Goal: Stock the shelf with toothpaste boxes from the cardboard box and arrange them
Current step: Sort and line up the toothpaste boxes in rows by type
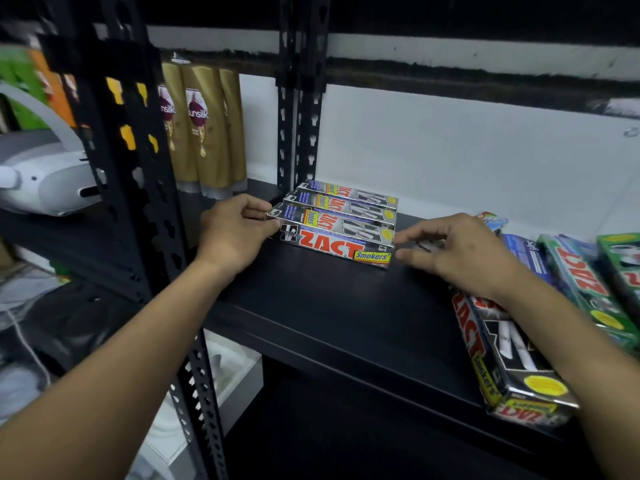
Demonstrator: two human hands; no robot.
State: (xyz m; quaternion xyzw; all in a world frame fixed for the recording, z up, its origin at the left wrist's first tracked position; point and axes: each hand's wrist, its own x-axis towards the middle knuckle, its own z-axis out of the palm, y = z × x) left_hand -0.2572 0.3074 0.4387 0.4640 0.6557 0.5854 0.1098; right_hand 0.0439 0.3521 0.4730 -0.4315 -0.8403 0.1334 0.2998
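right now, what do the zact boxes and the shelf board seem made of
Zact Smokers boxes: thin printed cardboard, glossy with a silvery foil-like sheen and sharp folded edges. Shelf board: matte black, likely painted metal or laminate; the look leaves it open.

A white wall point(450, 150) is running behind the black shelf point(329, 306), with a dark beam point(485, 81) crossing it higher up. Black perforated uprights point(301, 116) are standing at far centre and near left. Dim light is leaving the top dark.

My shelf point(346, 306) lies dim; the wall point(467, 150) glows at one o'clock, and nine o'clock's edge blurs, bends.
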